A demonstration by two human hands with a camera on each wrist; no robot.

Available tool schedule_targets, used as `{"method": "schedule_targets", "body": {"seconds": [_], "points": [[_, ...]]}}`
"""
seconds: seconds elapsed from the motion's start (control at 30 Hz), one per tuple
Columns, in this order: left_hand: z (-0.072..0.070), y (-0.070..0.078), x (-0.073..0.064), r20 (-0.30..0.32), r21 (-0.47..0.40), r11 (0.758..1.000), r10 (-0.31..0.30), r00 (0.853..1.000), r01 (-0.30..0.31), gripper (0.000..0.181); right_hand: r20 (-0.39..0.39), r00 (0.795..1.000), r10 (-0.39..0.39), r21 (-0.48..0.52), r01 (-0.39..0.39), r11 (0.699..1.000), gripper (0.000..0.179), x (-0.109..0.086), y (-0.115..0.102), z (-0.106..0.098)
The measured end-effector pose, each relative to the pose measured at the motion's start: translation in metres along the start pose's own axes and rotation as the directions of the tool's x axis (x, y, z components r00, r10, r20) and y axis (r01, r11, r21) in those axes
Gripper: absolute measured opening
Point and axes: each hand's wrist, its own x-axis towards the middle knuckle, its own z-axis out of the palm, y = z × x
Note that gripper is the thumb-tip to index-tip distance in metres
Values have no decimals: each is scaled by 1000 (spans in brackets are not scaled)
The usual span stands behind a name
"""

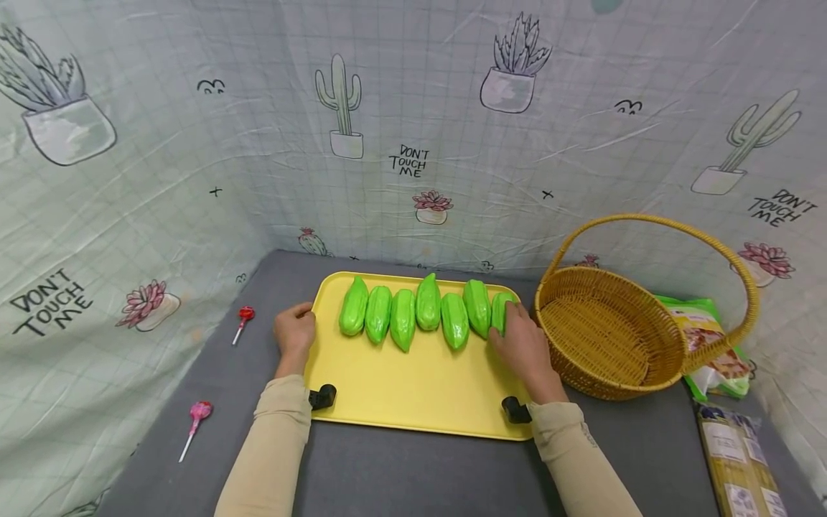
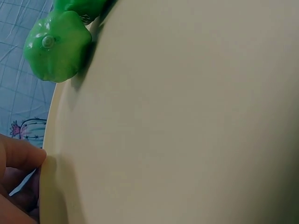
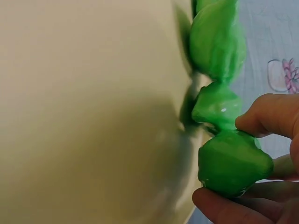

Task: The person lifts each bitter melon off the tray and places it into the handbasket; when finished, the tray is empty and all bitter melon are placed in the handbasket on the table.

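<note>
A yellow tray (image 1: 413,388) lies on the grey table, with several glossy green, ridged, elongated imitation fruits (image 1: 403,319) in a row along its far side. My left hand (image 1: 295,332) holds the tray's left rim, with a fingertip right at the edge in the left wrist view. At the right end of the row, my right hand (image 1: 522,345) pinches the last green ridged fruit (image 3: 233,163) between thumb and fingers. Its neighbour (image 3: 217,107) sits close beside it in the right wrist view.
Right of the tray stands a brown wicker basket (image 1: 614,384) with a tall handle. Behind it lies a green-and-white packet (image 1: 704,334), and nearer is a pack of noodles (image 1: 736,459). Red (image 1: 245,314) and pink (image 1: 200,411) lollipops lie at left. A printed cloth hangs behind.
</note>
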Motion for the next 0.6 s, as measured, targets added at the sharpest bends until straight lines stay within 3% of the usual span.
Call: {"method": "schedule_targets", "body": {"seconds": [0.27, 0.6], "points": [[2, -1, 0, -15, 38, 999, 30, 999, -30, 33, -44, 999, -30, -10, 30, 1000, 63, -10, -10, -10], [2, -2, -1, -12, 33, 999, 44, 999, -43, 33, -101, 994, -39, 49, 44, 998, 68, -17, -20, -36]]}}
